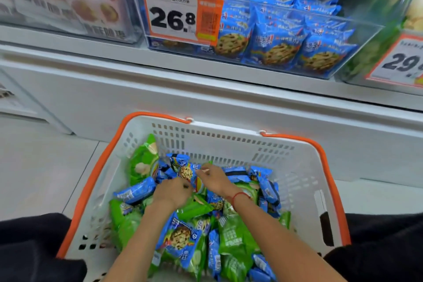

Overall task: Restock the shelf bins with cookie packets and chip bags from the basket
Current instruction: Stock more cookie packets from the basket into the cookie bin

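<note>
Hands met over the far half of the white perforated plastic basket with orange handles (229, 142). Your left hand (172, 192) had its fingers curled down into the heap; whether it gripped a packet, you could not tell from this view. Your right hand (214, 178), a red string at its wrist, pinched the blue cookie packet printed with a chip cookie (185, 170), which lay flat by the basket's far wall, its long axis running roughly left to right.

Blue packets and green chip bags (233, 236) were heaped together in the basket at mixed angles; too many overlapped for a sure count. A green bag (143, 162) leaned nearly upright in the far left corner.

Beyond the basket, the clear plastic shelf bin (357, 36) held upright rows of matching blue packets facing you, three across at its front. One orange price tag reading 26.8 (176, 15) covered its left front. Bare basket wall showed at the right side, and tiled floor (45, 167) lay open to the basket's left.
</note>
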`<state>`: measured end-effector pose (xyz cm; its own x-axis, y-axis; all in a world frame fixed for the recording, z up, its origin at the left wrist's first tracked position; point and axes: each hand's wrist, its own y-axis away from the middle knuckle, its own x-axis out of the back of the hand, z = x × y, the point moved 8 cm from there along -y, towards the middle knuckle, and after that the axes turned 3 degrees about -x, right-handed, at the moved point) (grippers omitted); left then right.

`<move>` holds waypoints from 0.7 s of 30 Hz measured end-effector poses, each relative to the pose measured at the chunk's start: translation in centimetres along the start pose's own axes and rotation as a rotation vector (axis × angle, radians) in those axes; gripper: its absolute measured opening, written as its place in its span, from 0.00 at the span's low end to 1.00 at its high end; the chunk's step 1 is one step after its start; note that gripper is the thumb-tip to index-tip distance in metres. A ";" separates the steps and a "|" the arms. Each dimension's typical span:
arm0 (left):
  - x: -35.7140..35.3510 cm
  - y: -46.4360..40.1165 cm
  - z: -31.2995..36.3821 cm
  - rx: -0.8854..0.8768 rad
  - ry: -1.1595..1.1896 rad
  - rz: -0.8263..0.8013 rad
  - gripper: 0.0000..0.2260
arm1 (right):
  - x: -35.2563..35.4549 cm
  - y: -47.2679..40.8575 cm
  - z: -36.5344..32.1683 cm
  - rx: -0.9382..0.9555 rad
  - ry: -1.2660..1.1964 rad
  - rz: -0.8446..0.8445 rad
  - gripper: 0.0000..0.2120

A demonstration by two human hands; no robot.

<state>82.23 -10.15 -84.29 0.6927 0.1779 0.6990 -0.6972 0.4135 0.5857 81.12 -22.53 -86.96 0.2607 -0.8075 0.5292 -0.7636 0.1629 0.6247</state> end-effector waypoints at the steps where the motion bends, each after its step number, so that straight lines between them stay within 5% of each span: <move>1: 0.0 -0.2 -0.5 0.036 0.097 0.041 0.12 | -0.5 -0.7 -0.5 -0.008 -0.017 0.009 0.22; 6: 1.0 -0.9 -4.0 0.196 0.404 0.192 0.20 | -2.4 -2.7 -2.4 0.066 0.153 -0.066 0.35; 10: 0.4 -1.5 -3.8 0.156 0.498 0.100 0.20 | -1.5 -1.2 -1.2 0.080 -0.026 -0.045 0.29; 16: 2.0 -0.4 -0.8 0.078 0.668 0.172 0.25 | 3.2 3.2 -2.6 0.196 -0.300 -0.063 0.29; 21: 6.8 1.5 2.0 -0.030 1.002 0.277 0.15 | 8.4 6.0 -5.9 0.288 -0.440 -0.042 0.34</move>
<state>85.53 -10.04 -77.81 0.3541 0.9250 0.1377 -0.8601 0.2642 0.4364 82.19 -24.97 -75.42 0.0690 -0.9817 0.1778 -0.9054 0.0133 0.4244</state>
